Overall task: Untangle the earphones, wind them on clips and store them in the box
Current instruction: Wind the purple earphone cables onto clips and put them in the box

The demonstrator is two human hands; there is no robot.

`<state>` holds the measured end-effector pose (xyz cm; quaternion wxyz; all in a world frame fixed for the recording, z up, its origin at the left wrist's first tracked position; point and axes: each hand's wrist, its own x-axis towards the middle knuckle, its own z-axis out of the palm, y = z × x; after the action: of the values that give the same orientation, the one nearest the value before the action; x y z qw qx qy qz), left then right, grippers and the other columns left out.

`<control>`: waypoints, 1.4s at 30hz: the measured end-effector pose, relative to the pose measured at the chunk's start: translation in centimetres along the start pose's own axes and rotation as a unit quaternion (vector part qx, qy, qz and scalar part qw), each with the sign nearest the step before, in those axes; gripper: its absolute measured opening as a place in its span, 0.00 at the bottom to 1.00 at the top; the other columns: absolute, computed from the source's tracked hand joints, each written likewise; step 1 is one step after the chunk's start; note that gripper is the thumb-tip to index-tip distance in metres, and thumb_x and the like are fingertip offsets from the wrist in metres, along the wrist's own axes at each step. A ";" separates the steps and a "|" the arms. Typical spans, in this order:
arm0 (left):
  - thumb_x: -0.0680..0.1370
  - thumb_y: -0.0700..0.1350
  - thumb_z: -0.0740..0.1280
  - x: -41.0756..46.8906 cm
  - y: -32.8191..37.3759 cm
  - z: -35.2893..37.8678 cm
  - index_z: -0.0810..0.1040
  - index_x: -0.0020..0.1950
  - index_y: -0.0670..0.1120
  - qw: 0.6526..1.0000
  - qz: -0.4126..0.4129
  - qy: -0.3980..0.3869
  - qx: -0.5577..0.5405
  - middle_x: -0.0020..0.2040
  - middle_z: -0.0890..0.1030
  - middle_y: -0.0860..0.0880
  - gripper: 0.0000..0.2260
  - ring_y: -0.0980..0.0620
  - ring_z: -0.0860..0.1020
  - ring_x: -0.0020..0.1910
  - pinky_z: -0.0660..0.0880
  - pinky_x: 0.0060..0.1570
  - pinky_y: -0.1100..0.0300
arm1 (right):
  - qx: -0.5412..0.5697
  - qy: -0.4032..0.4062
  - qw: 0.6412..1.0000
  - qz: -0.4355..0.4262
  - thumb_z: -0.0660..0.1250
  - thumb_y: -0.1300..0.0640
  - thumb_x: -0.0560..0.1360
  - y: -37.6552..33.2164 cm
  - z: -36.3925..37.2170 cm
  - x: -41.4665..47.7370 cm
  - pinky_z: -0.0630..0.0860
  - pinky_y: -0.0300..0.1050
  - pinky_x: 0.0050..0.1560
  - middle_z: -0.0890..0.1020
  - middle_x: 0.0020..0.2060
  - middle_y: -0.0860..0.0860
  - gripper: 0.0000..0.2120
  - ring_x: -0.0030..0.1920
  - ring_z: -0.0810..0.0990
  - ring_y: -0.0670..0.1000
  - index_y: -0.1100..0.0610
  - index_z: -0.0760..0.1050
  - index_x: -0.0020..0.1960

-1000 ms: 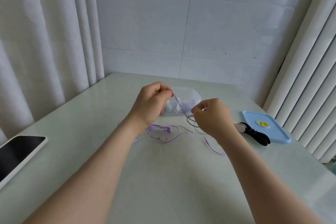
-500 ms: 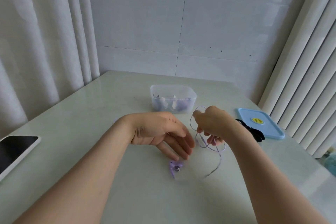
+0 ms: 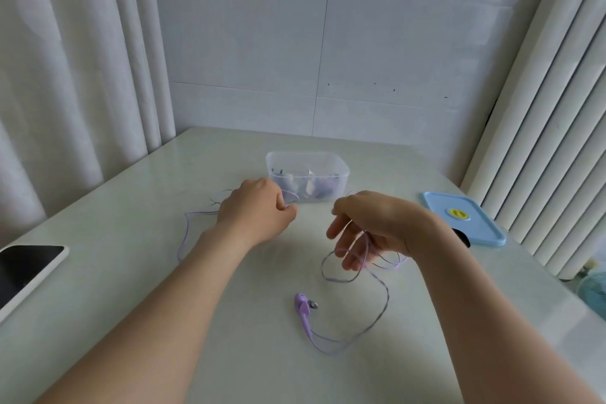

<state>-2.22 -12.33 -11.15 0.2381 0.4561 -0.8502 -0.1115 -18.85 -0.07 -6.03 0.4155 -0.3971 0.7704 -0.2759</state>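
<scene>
Purple earphone cable [image 3: 185,233] is seen trailing over the pale, glossy table [image 3: 131,272] at the left, just right of a dark-screened phone [image 3: 29,272] that lies at the table's left edge. From there the strand is led rightward into the left hand [image 3: 259,210], whose fingers are curled and pinch the cable at the fingertips, just in front of the clear plastic box [image 3: 306,154]. The box stands uncovered, and the small pale and purple items inside cannot be made out. Further right, loose loops of the same cable are held hanging from the bent fingers of the right hand [image 3: 370,226], raised a little above the table. From those loops a tail is carried round toward the person and ends in the earbud [image 3: 303,305], which lies on the table nearer the body than either hand and closer to the right one. The cable's length is judged to run mainly left to right, so the slack to be gathered lies on the left hand's side. A blue lid [image 3: 462,223] is set at the far right. The corner is closed in by white curtains [image 3: 65,75], a tiled wall [image 3: 328,59] and ribbed white slats [image 3: 541,141].
</scene>
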 end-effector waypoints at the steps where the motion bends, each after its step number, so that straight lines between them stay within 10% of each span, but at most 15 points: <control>1: 0.75 0.54 0.68 0.0 0.1 0.0 0.70 0.28 0.45 1.000 0.001 0.006 -0.005 0.28 0.72 0.50 0.20 0.45 0.74 0.34 0.75 0.38 0.55 | -0.013 -0.014 1.000 0.010 0.55 0.53 0.84 0.0 0.0 0.0 0.82 0.49 0.42 0.86 0.45 0.66 0.21 0.37 0.85 0.62 0.68 0.80 0.57; 7: 0.79 0.49 0.70 -0.9 2.7 0.4 0.83 0.46 0.54 0.978 0.097 -0.057 -0.174 0.41 0.82 0.57 0.03 0.62 0.77 0.35 0.72 0.38 0.69 | -0.055 0.080 0.995 0.008 0.59 0.57 0.82 1.1 -1.0 0.2 0.86 0.53 0.44 0.86 0.37 0.61 0.15 0.38 0.87 0.65 0.67 0.79 0.52; 13: 0.83 0.45 0.66 -2.1 4.8 2.4 0.84 0.56 0.53 0.970 0.181 -0.079 -0.142 0.46 0.81 0.59 0.08 0.64 0.77 0.37 0.67 0.37 0.75 | -0.169 0.120 0.978 0.018 0.80 0.55 0.72 2.9 -2.2 -0.8 0.87 0.54 0.45 0.87 0.35 0.57 0.19 0.34 0.88 0.58 0.66 0.76 0.52; 19: 0.83 0.41 0.64 -2.5 5.6 4.2 0.82 0.65 0.54 0.964 0.232 -0.095 -0.087 0.57 0.80 0.52 0.14 0.56 0.77 0.51 0.73 0.56 0.59 | -0.349 0.139 0.924 -0.070 0.70 0.49 0.69 3.4 -1.7 -1.1 0.81 0.46 0.42 0.83 0.27 0.48 0.12 0.29 0.82 0.50 0.56 0.81 0.33; 24: 0.86 0.45 0.60 -2.2 6.6 4.4 0.82 0.55 0.46 0.948 0.094 -0.063 -0.296 0.43 0.86 0.51 0.11 0.53 0.83 0.41 0.77 0.46 0.57 | -0.166 0.219 0.945 -0.176 0.70 0.50 0.73 3.7 -1.4 -0.2 0.67 0.45 0.34 0.72 0.26 0.52 0.17 0.28 0.68 0.49 0.60 0.77 0.31; 27: 0.87 0.44 0.61 -2.3 7.4 3.8 0.83 0.55 0.40 0.854 -0.030 -0.081 -0.512 0.46 0.88 0.42 0.12 0.45 0.87 0.46 0.83 0.49 0.52 | -0.092 0.220 0.943 -0.231 0.69 0.55 0.76 3.4 -1.0 -0.4 0.72 0.44 0.33 0.81 0.28 0.55 0.12 0.27 0.74 0.48 0.59 0.83 0.37; 31: 0.86 0.40 0.62 -2.1 7.2 3.7 0.83 0.54 0.39 0.813 -0.084 -0.048 -0.574 0.49 0.88 0.44 0.11 0.49 0.88 0.45 0.80 0.41 0.65 | 0.024 0.182 0.950 -0.252 0.69 0.64 0.76 3.4 -1.6 -0.8 0.81 0.40 0.39 0.87 0.36 0.53 0.10 0.35 0.85 0.49 0.53 0.88 0.46; 36: 0.88 0.41 0.56 -1.7 7.6 4.1 0.80 0.56 0.42 0.818 -0.073 -0.030 -0.569 0.41 0.82 0.45 0.12 0.48 0.85 0.39 0.81 0.42 0.61 | -0.200 0.446 0.865 -0.115 0.69 0.61 0.75 6.0 -3.5 1.5 0.69 0.46 0.53 0.85 0.53 0.50 0.11 0.57 0.79 0.56 0.51 0.84 0.55; 42: 0.89 0.43 0.54 -1.4 8.2 5.2 0.81 0.61 0.50 0.849 -0.018 -0.057 -0.525 0.38 0.70 0.49 0.15 0.54 0.67 0.28 0.71 0.33 0.56 | -0.298 0.436 0.847 0.062 0.65 0.65 0.74 7.9 -4.3 1.2 0.65 0.54 0.57 0.76 0.56 0.57 0.11 0.60 0.74 0.63 0.55 0.66 0.50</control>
<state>-10.17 -6.71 -12.74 0.3909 0.2713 -0.6686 -0.5715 -25.95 3.54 -10.33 -0.0849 -0.2922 0.9406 -0.1509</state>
